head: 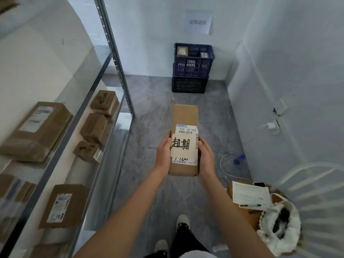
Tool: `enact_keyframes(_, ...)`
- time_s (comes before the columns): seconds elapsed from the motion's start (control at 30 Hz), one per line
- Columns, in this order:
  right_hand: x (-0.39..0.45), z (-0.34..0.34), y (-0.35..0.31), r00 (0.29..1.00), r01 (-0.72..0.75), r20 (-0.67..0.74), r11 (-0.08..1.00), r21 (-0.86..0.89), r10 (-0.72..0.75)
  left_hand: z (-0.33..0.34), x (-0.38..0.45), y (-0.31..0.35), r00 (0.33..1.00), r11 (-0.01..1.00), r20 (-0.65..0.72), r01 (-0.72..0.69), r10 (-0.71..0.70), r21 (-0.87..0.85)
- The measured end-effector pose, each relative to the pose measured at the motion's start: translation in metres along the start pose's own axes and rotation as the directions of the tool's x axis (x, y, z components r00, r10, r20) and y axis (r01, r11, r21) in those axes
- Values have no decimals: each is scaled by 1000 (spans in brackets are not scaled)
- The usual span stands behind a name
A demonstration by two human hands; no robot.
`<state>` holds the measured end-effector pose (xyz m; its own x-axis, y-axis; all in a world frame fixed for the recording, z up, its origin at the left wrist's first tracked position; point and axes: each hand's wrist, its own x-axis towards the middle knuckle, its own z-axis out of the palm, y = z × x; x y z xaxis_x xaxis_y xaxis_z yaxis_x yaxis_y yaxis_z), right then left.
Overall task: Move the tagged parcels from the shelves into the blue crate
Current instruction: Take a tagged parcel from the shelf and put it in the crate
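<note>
Tagged parcel [184, 140], a long brown carton bearing a shipping label and a handwritten paper tag, held out level in front of the body, well apart from the blue crate [193, 59] at the far wall. The left hand [163, 151] and right hand [205, 157] clasp its long sides, fingers curled round the edges. The crate, stacked on a black crate [189, 84], already holds at least two small parcels. Further cartons lie on the shelves [78, 116] at left; whether any carry tags cannot be told. Judged stage: mid-task, carrying.
</note>
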<state>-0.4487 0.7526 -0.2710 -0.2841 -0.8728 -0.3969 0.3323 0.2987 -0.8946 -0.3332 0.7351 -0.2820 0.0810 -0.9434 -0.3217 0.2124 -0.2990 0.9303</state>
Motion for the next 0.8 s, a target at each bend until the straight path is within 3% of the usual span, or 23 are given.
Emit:
enact_keyframes(0.57, 213, 42, -76, 1000, -14, 5, 999, -48, 14, 79, 210, 52, 999, 999, -47, 4, -5, -35)
enact_keyframes(0.8, 292, 78, -97, 1000, -8, -18, 1000, -23, 7, 85, 303, 72, 999, 999, 24, 26, -25, -24)
